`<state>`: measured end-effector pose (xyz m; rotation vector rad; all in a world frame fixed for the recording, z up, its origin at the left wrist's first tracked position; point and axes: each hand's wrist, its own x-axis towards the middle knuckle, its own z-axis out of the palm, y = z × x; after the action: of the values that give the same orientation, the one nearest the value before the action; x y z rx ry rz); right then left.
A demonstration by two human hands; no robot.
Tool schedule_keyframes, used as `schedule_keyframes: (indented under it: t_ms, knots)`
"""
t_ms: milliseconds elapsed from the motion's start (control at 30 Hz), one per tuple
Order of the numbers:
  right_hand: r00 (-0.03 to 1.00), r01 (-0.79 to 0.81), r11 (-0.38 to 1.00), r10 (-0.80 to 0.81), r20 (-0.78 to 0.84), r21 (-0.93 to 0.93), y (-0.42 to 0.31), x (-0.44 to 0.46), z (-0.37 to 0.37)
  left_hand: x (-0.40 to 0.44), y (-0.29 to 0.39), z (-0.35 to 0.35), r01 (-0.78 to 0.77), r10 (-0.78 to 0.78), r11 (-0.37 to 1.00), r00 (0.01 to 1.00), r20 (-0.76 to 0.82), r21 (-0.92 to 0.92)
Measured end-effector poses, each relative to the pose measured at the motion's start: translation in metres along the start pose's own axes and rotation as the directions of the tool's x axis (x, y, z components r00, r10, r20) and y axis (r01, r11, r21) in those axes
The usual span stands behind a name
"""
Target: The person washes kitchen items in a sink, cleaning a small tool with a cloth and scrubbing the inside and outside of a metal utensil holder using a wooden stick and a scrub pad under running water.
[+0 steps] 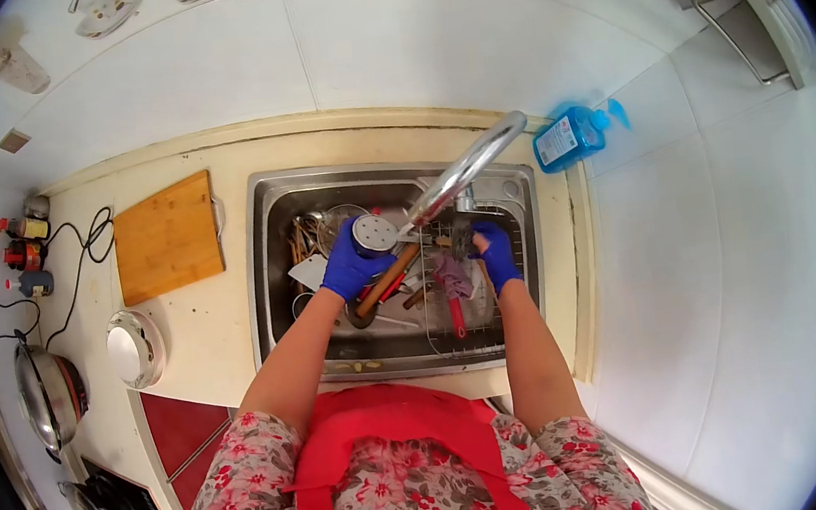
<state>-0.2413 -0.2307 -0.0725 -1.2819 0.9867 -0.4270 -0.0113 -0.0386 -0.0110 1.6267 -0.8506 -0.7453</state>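
Sink (262, 272) action | left hand (349, 265), blue-gloved, curls round holed piece (374, 234) beside faucet (467, 168) | right hand (498, 253) pinches grey scrubber (464, 241) over rack (486, 325)

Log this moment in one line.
left hand: gripping white item with holes | right hand: gripping dark item, unclear | place: over sink | faucet: between hands, slanting

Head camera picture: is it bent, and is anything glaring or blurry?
Head view: strongly bent, tile seams curving on the wall, corners black; head view: bright highlights on the faucet; head view: holes distinct in the round perforated thing in the left hand, the dark thing by the right hand too indistinct to name.
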Motion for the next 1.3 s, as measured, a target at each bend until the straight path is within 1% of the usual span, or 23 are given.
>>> schedule_keyframes:
  t_ms: [167, 200, 300, 333, 367, 400, 433, 467, 500, 567, 600, 667, 700, 733, 833, 900, 967, 1000, 1033, 1067, 1133, 1233, 1300]
  knots:
    - [0.95, 0.311, 0.911, -0.299, 0.085, -0.272, -0.028, -0.027, 0.0, 0.003, -0.007, 0.012, -0.044, 0.046, 0.998, 0.999, -0.029, 0.037]
    - [0.945, 0.327, 0.943, -0.325, 0.046, -0.062, -0.035, -0.033, 0.016, 0.002, -0.001, 0.012, -0.043, 0.045, 0.998, 0.998, -0.033, 0.038]
    - [0.855, 0.515, 0.834, -0.515, 0.056, -0.198, -0.077, -0.065, 0.052, -0.003, 0.022, 0.014, 0.007, -0.009, 0.998, 0.999, 0.031, 0.063]
    - [0.962, 0.261, 0.93, -0.272, 0.008, 0.258, -0.093, -0.072, 0.066, -0.004, 0.032, 0.016, 0.003, -0.006, 0.986, 1.0, 0.013, 0.169]
    - [0.996, -0.048, 0.755, -0.011, 0.086, 0.654, -0.099, -0.076, 0.081, -0.006, 0.037, 0.018, 0.004, -0.002, 0.962, 1.0, -0.006, 0.272]
    - [0.982, 0.14, 0.866, -0.183, 0.045, 0.479, -0.098, -0.079, 0.097, -0.006, 0.031, 0.019, 0.029, -0.042, 0.979, 0.997, 0.06, 0.201]
    - [0.982, 0.139, 0.866, -0.184, 0.05, 0.48, -0.095, -0.079, 0.109, -0.005, 0.021, 0.021, 0.03, -0.042, 0.979, 0.998, 0.056, 0.202]
    - [0.888, 0.456, 0.886, -0.459, 0.014, 0.089, -0.092, -0.076, 0.12, -0.004, -0.001, 0.027, -0.109, 0.09, 0.966, 0.992, 0.093, 0.236]
    - [0.72, 0.678, 0.667, -0.687, 0.099, -0.31, -0.091, -0.073, 0.13, -0.002, -0.025, 0.036, -0.102, 0.093, 0.992, 0.989, 0.111, 0.078]
    - [0.673, 0.706, 0.591, -0.731, 0.111, -0.39, -0.115, -0.082, 0.152, 0.0, -0.072, 0.052, -0.062, 0.1, 0.968, 0.984, 0.147, -0.242]
    - [0.628, 0.719, 0.514, -0.768, 0.122, -0.469, -0.124, -0.086, 0.158, -0.008, -0.049, 0.047, 0.086, 0.002, 0.869, 0.984, 0.177, -0.487]
    - [0.712, 0.68, 0.637, -0.692, 0.121, -0.363, -0.112, -0.078, 0.159, -0.017, -0.002, 0.03, 0.222, -0.08, 0.691, 0.969, 0.232, -0.688]
    - [0.784, 0.618, 0.744, -0.605, 0.136, -0.254, -0.106, -0.073, 0.158, -0.021, 0.019, 0.019, 0.113, -0.077, 0.942, 0.989, 0.124, -0.316]
    - [0.782, 0.621, 0.741, -0.607, 0.139, -0.254, -0.104, -0.069, 0.154, -0.022, 0.033, 0.011, 0.022, -0.025, 0.991, 0.999, 0.024, 0.135]
    - [0.789, 0.599, 0.702, -0.599, 0.134, -0.386, -0.108, -0.067, 0.151, -0.022, 0.049, -0.003, -0.13, 0.137, 0.951, 0.991, -0.005, 0.279]
    - [0.554, 0.79, 0.406, -0.793, 0.253, -0.459, -0.12, -0.084, 0.163, -0.016, 0.029, -0.001, -0.169, 0.176, 0.962, 0.984, -0.015, 0.215]
    - [0.621, 0.753, 0.464, -0.737, 0.267, -0.467, -0.109, -0.076, 0.163, -0.018, 0.021, -0.001, -0.443, 0.46, 0.617, 0.874, 0.159, 0.65]
    - [0.767, 0.635, 0.668, -0.607, 0.209, -0.388, -0.106, -0.062, 0.158, -0.021, 0.031, -0.001, -0.442, 0.458, 0.619, 0.875, 0.158, 0.649]
    - [0.881, 0.474, 0.831, -0.443, 0.169, -0.291, -0.1, -0.054, 0.153, -0.023, 0.043, -0.001, -0.309, 0.302, 0.785, 0.948, 0.105, 0.536]
    - [0.882, 0.471, 0.833, -0.441, 0.167, -0.29, -0.095, -0.053, 0.15, -0.026, 0.05, -0.002, -0.149, 0.127, 0.903, 0.989, 0.08, 0.403]
    - [0.7, 0.647, 0.488, -0.684, 0.203, -0.586, -0.088, -0.048, 0.145, -0.03, 0.049, -0.003, -0.204, 0.191, 0.889, 0.979, 0.073, 0.41]
    - [0.538, 0.782, 0.408, -0.824, 0.179, -0.471, -0.117, -0.089, 0.176, -0.018, -0.01, 0.006, -0.375, 0.376, 0.863, 0.924, 0.065, 0.34]
    - [0.534, 0.769, 0.358, -0.815, 0.225, -0.53, -0.098, -0.064, 0.162, -0.026, 0.028, -0.005, -0.299, 0.298, 0.896, 0.953, 0.056, 0.327]
